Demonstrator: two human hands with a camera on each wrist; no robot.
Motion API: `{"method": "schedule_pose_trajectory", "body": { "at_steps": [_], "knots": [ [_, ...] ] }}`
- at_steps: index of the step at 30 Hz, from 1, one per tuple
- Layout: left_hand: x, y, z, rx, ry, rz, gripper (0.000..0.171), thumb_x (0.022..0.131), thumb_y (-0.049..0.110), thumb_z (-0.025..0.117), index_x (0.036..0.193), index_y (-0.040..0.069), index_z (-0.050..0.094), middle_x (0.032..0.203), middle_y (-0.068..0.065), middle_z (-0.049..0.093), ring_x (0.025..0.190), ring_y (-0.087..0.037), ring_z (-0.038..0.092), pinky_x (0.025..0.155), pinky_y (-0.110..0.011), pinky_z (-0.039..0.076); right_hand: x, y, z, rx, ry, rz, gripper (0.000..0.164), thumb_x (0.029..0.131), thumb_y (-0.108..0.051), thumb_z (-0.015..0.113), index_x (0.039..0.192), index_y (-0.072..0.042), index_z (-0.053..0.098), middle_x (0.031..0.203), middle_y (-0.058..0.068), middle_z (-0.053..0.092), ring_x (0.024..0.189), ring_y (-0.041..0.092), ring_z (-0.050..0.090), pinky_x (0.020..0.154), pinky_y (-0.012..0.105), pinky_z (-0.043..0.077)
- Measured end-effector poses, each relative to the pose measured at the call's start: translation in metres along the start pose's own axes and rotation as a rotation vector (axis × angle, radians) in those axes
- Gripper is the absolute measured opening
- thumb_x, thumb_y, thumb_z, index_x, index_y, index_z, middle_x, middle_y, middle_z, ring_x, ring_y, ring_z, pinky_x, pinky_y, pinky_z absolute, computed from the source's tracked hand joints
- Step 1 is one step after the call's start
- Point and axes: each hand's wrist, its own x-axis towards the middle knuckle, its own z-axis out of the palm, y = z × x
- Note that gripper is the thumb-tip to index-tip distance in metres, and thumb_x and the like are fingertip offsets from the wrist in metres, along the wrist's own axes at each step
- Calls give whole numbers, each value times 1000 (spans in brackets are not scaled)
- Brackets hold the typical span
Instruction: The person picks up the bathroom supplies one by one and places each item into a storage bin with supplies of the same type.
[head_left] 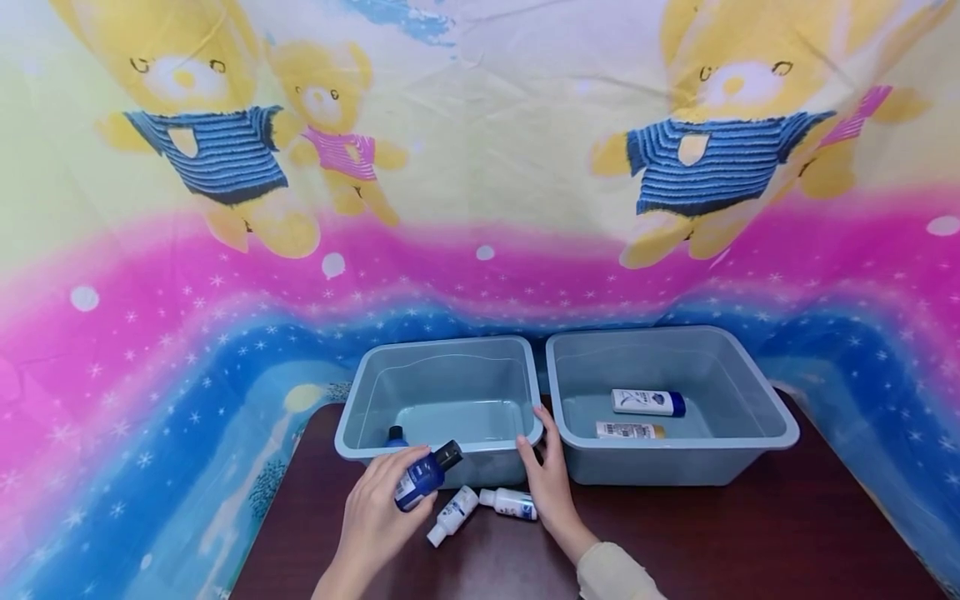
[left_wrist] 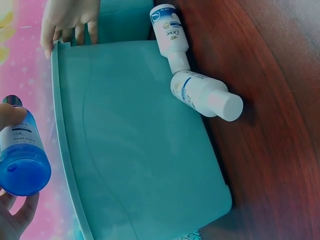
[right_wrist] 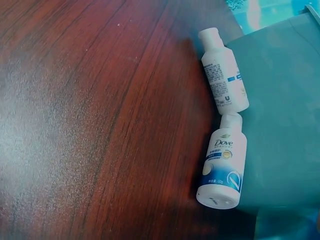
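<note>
My left hand [head_left: 382,504] grips a blue bottle [head_left: 420,482] with a black cap and a white label, tilted above the front rim of the left grey-green bin [head_left: 438,344]. In the left wrist view the thumb and fingers close around that bottle. My right hand [head_left: 553,483] touches the left bin's front right corner, its fingers fairly straight. Below, two white bottles lie end to end on the table against the bin's front: one Dove bottle [right_wrist: 223,165] and another white bottle [right_wrist: 224,75]. Another black-capped blue bottle [head_left: 396,435] shows inside the left bin, partly hidden by its rim.
A second grey-green bin [head_left: 645,460] stands right beside the first. Inside it lie a white bottle with a dark blue cap [head_left: 645,402] and a white one with a gold cap [head_left: 628,431]. Behind the dark wood table [head_left: 750,533] hangs a bear-patterned cloth [head_left: 480,183].
</note>
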Motion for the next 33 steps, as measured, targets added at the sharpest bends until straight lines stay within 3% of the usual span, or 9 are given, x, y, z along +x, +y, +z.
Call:
{"method": "schedule_pose_trajectory", "body": {
  "at_steps": [6,15,33],
  "knots": [
    [8,1,-2,-1,-15,-8,67,64,18,92,125,26,65,121,11,66,107,-11,60,76,-37,56,0,-2,1,-5,5,-8,51,104,-18,52,152,-13,32,162,10,17,147,29,18,114,57,21],
    [15,-3,-2,-27,-28,21,66,65,15,91,126,21,65,121,8,66,105,-14,60,75,-40,56,0,2,1,-13,19,-29,50,105,-19,52,150,-10,33,162,11,18,146,29,19,113,58,22],
    [34,-16,-7,-40,-86,-25,65,69,17,91,128,22,64,120,2,67,107,-18,60,72,-40,57,0,6,2,-3,13,-38,49,105,-18,50,151,-9,32,162,9,18,146,26,18,115,54,21]
  ]
}}
